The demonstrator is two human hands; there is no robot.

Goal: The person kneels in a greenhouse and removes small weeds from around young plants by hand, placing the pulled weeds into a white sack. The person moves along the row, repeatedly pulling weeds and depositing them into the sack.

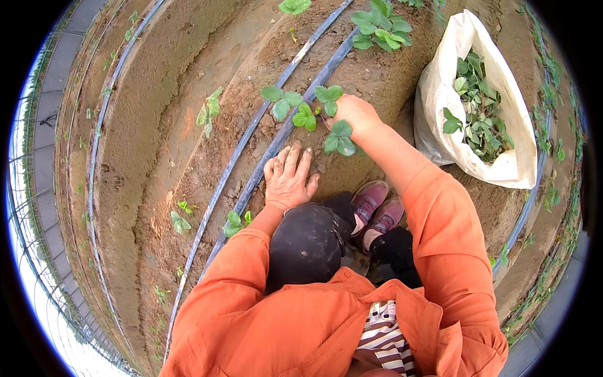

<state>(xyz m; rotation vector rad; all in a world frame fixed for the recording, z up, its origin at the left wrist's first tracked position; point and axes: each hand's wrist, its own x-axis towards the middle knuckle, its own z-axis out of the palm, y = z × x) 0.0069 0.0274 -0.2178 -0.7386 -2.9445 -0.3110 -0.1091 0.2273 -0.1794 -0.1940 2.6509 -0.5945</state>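
My left hand (pixel 290 177) rests on the soil bed with its fingers spread, just beside a blue-grey drip irrigation hose (pixel 271 150). Up and to the right of it, my right hand (pixel 351 115) is at the stems of a young strawberry plant (pixel 306 117); its fingertips are hidden behind the leaves, so their grip does not show fully. Green leaves stand out on both sides of those fingers. A white woven sack (pixel 433 101) stands open to the right of my right arm, with cut or pulled leafy strawberry plants (pixel 485 113) inside.
A larger strawberry plant (pixel 381 28) grows at the top of the bed. A second hose (pixel 235 158) runs alongside the first. Small plants (pixel 180 222) dot the bed at the left. My shoes (pixel 370 200) are in the furrow below the bed, and paving (pixel 47 118) borders the far left.
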